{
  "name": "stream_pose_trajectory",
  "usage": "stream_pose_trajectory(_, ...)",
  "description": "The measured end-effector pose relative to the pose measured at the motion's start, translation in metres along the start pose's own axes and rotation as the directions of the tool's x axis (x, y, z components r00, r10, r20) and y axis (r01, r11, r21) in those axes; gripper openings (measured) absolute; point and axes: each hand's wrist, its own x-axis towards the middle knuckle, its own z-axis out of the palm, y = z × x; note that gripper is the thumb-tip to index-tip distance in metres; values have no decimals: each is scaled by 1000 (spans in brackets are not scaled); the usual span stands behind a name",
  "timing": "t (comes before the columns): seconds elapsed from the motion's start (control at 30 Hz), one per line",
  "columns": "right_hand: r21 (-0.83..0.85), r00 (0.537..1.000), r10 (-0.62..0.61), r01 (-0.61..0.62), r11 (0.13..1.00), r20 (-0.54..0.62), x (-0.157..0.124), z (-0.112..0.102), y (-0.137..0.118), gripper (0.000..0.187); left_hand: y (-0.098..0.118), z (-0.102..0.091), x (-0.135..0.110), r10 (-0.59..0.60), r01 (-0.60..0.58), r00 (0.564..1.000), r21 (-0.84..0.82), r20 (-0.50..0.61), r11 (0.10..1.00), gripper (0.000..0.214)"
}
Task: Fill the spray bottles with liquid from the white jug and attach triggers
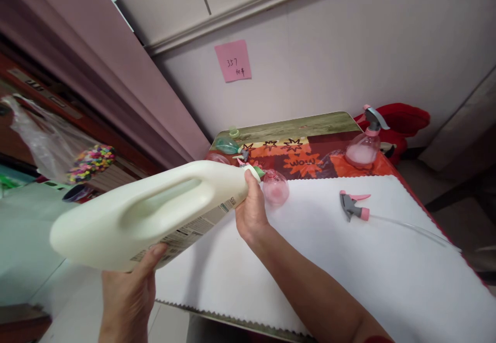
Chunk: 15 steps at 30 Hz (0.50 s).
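Observation:
A big off-white detergent jug [155,208] lies tilted across the view, its green-edged mouth lowered toward the right. My left hand [135,286] grips the jug's lower body, the thumb on the printed label. Near the neck, my right hand [253,206] is wrapped around the jug. The mouth meets the top of a round, see-through pink spray bottle [276,189] standing without its head on the white mat; whether they touch, I cannot tell. A grey and pink spray trigger head [352,207] with a long clear tube lies on the mat to the right.
A pink spray bottle [364,149] with its head on stands at the table's back right. A green bottle [228,145] lies at the back left. The white mat [310,260] covers the front of the table. A pink note [233,61] is on the wall.

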Motion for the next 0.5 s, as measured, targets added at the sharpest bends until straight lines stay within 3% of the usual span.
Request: stream_pose_trajectory(0.5,16,1000,-2,2,1000,11,1,-2,0,49,2,2,0,-3,2,1000,-22,-6,1000,65)
